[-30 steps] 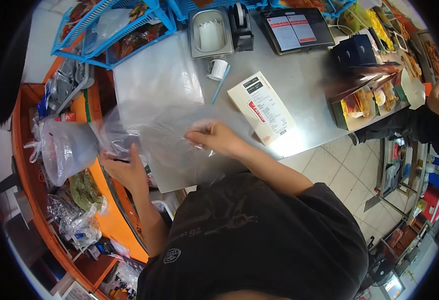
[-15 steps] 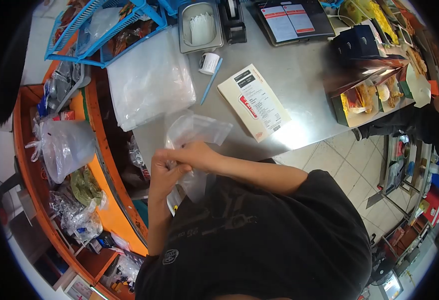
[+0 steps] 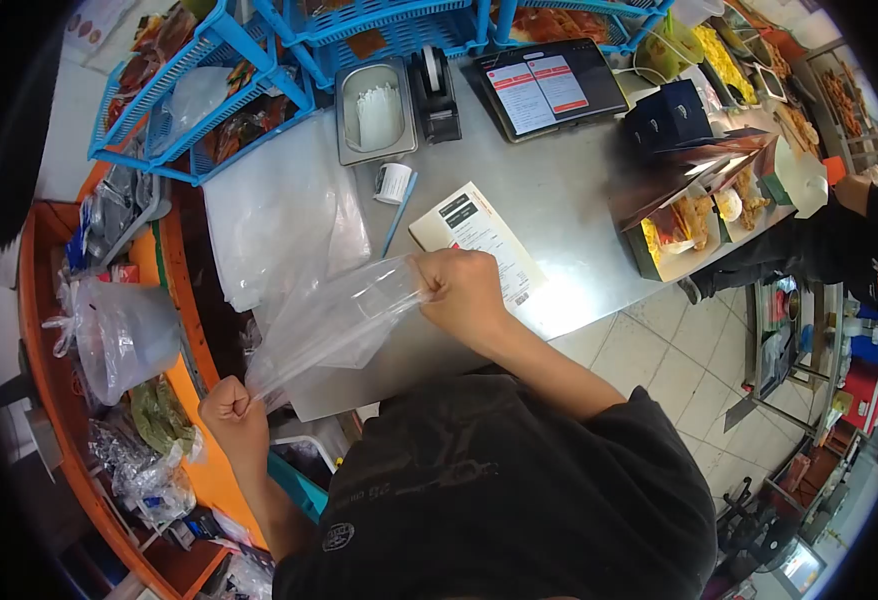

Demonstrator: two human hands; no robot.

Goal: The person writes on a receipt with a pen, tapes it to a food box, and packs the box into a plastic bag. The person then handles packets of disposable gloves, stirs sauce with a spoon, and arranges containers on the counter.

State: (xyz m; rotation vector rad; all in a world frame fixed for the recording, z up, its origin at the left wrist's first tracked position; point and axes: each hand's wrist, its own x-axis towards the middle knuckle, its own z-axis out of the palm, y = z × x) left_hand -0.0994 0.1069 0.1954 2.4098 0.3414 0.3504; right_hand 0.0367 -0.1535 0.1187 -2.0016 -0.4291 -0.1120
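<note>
A clear plastic bag (image 3: 334,320) is stretched between my two fists, above the near left corner of the metal counter. My left hand (image 3: 234,408) grips its lower left end, out past the counter's edge. At the opposite end, my right hand (image 3: 462,290) is closed around the plastic and covers part of a cream box (image 3: 489,240) with a printed receipt on top. Behind the bag lies a stack of clear plastic bags (image 3: 279,200). A blue pen (image 3: 399,215) and a small white roll (image 3: 393,184) are just beyond my right hand.
On the metal counter (image 3: 579,270) stand a steel tray of white items (image 3: 376,110), a tape dispenser (image 3: 437,95) and a tablet (image 3: 549,90). Blue baskets (image 3: 369,50) line the back. Open food boxes (image 3: 699,215) sit at the right, beside another person (image 3: 839,225). An orange shelf (image 3: 194,330) runs along the left.
My hands were close together on the bunched bag; now they are far apart, left hand down-left and right hand up-right, with the bag spread between them. The view has shifted.
</note>
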